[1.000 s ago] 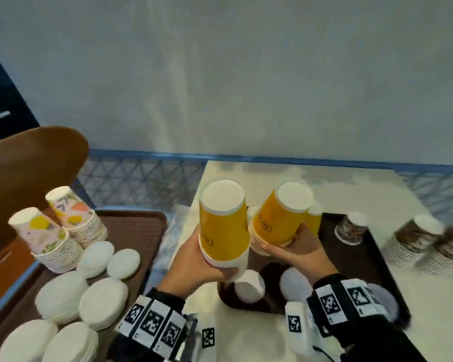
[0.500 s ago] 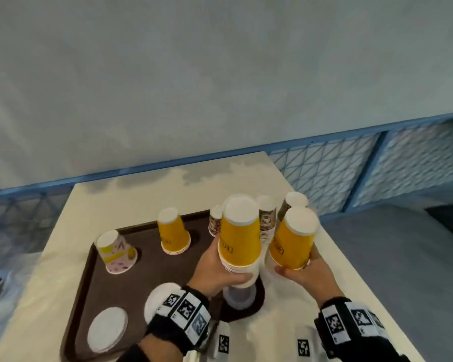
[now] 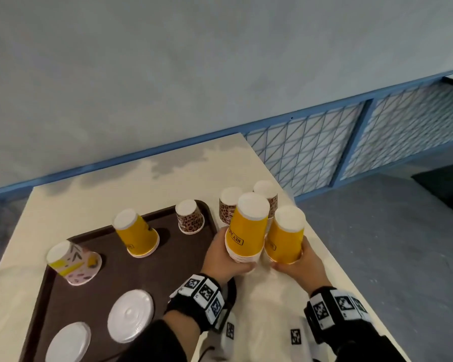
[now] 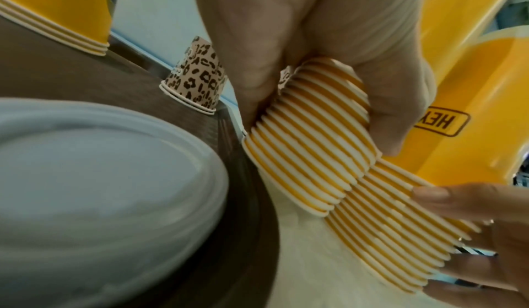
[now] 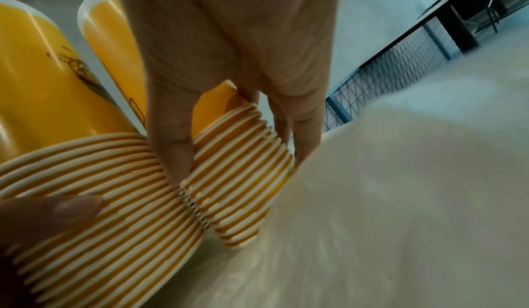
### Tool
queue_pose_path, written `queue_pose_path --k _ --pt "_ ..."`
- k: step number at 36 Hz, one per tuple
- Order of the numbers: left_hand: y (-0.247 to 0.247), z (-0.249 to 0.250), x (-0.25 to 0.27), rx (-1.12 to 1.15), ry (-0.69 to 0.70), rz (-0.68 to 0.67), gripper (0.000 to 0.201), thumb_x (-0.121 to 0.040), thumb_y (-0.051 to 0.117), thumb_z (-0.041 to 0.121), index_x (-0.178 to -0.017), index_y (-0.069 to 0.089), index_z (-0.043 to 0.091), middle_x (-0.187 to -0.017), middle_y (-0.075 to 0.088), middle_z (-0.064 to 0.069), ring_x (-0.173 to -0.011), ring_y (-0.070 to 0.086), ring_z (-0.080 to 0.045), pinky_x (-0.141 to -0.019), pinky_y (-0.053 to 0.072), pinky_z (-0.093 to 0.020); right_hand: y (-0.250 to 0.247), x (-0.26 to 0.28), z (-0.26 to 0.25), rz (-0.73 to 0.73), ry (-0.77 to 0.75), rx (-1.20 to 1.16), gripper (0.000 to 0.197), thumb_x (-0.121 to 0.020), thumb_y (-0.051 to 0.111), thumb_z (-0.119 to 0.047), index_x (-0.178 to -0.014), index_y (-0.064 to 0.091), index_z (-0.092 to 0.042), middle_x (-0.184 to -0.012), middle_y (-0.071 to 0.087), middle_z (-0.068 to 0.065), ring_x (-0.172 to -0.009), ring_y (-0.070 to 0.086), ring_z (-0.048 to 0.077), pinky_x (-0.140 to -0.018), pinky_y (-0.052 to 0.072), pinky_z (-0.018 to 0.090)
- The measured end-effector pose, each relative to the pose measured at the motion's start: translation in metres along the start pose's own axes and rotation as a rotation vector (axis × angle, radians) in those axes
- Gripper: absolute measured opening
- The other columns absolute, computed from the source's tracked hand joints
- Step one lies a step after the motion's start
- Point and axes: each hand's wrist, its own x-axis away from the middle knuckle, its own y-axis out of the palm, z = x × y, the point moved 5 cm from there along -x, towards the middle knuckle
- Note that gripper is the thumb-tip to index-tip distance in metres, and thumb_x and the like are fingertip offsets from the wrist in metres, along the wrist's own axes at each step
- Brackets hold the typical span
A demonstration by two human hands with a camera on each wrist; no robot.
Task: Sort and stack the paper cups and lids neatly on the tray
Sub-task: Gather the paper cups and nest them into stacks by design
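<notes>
Left hand (image 3: 224, 258) grips the rim end of an inverted stack of yellow cups (image 3: 247, 228), fingers curled around the nested rims, at centre right of the head view. Right hand (image 3: 296, 267) grips a second yellow stack (image 3: 285, 235) in the same manner, just beside the first; in the wrist views the ribbed rims of both stacks touch above the cream table (image 3: 141, 186). Two leopard-print stacks (image 3: 229, 205) stand behind them on the table. At lower left, the brown tray (image 3: 131, 273) carries a leopard-print cup (image 3: 189, 217), a short yellow stack (image 3: 136, 235), a tilted floral cup (image 3: 72, 261) and two white lids (image 3: 130, 314).
</notes>
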Motion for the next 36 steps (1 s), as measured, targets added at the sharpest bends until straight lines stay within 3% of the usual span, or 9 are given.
queue_pose_path --k 5,11,15,19,24,26,28,32,36 --pt "0.006 -0.001 -0.003 -0.134 0.02 0.028 0.082 -0.036 0.086 0.037 -0.102 0.043 0.061 -0.117 0.06 0.0 -0.116 0.055 -0.022 -0.098 0.046 -0.049 -0.002 -0.003 0.002 0.012 0.009 0.001 0.086 -0.057 0.087 -0.019 -0.131 0.043 -0.02 -0.125 0.06 0.008 -0.113 0.057 0.028 -0.086 0.041 0.03" --pt "0.008 -0.001 0.0 -0.084 -0.061 0.022 0.083 -0.033 0.086 0.035 -0.107 0.048 0.041 -0.117 0.064 0.004 -0.11 0.06 -0.015 -0.098 0.048 -0.043 -0.001 -0.009 0.009 0.012 0.01 0.058 0.091 -0.054 0.088 -0.025 -0.133 0.041 -0.021 -0.127 0.057 0.01 -0.115 0.055 0.03 -0.095 0.045 0.041" --pt "0.008 -0.005 0.001 -0.068 -0.101 0.012 0.078 -0.036 0.088 0.029 -0.102 0.049 0.039 -0.111 0.065 0.007 -0.106 0.062 -0.015 -0.099 0.049 -0.041 0.001 -0.012 0.013 0.007 0.013 0.081 0.095 -0.054 0.087 -0.026 -0.135 0.038 -0.022 -0.13 0.055 0.011 -0.117 0.053 0.031 -0.098 0.044 0.043" --pt "0.009 -0.005 0.003 -0.092 -0.109 -0.01 0.091 -0.034 0.086 0.035 -0.115 0.044 0.034 -0.121 0.063 0.003 -0.114 0.059 -0.017 -0.101 0.047 -0.041 0.001 -0.012 0.013 -0.014 0.008 0.098 0.097 -0.056 0.087 -0.025 -0.137 0.035 -0.021 -0.133 0.052 0.011 -0.121 0.05 0.03 -0.099 0.042 0.042" --pt "0.001 0.001 0.013 -0.184 -0.073 -0.01 0.103 -0.047 0.091 0.027 -0.134 0.036 0.025 -0.134 0.05 0.006 -0.122 0.048 -0.01 -0.104 0.039 -0.028 -0.009 -0.002 0.004 -0.044 -0.05 0.032 0.116 -0.056 0.087 -0.025 -0.145 0.012 -0.026 -0.148 0.027 0.012 -0.137 0.028 0.029 -0.108 0.032 0.048" --pt "-0.009 0.004 0.021 -0.218 -0.047 0.008 0.103 -0.05 0.089 0.035 -0.137 0.034 0.024 -0.137 0.048 0.007 -0.124 0.047 -0.008 -0.106 0.039 -0.027 -0.019 0.006 -0.005 -0.023 -0.115 -0.036 0.115 -0.057 0.086 -0.029 -0.145 0.013 -0.031 -0.152 0.022 0.008 -0.139 0.025 0.027 -0.111 0.031 0.05" --pt "-0.023 0.009 0.03 -0.25 -0.021 0.054 0.096 -0.055 0.085 0.043 -0.136 0.037 0.024 -0.136 0.047 0.011 -0.125 0.046 -0.006 -0.107 0.039 -0.028 -0.031 0.015 -0.022 0.053 -0.208 -0.115 0.106 -0.057 0.084 -0.036 -0.142 0.02 -0.035 -0.151 0.026 0.001 -0.138 0.028 0.024 -0.11 0.032 0.049" --pt "-0.064 0.032 0.055 -0.3 0.059 0.221 0.056 -0.081 0.068 0.035 -0.13 0.046 0.018 -0.13 0.053 0.006 -0.121 0.05 -0.006 -0.102 0.04 -0.023 -0.049 0.043 -0.076 0.286 -0.453 -0.169 0.092 -0.057 0.075 -0.061 -0.136 0.035 -0.034 -0.137 0.036 -0.006 -0.127 0.041 0.015 -0.106 0.036 0.039" --pt "-0.116 0.055 0.084 -0.345 0.147 0.403 0.034 -0.092 0.054 0.028 -0.123 0.052 0.014 -0.121 0.057 0.005 -0.115 0.052 -0.006 -0.098 0.043 -0.024 -0.031 0.072 -0.138 0.316 -0.707 -0.225 0.061 -0.068 0.071 -0.047 -0.122 0.042 -0.041 -0.125 0.039 -0.012 -0.116 0.045 0.007 -0.099 0.037 0.021"
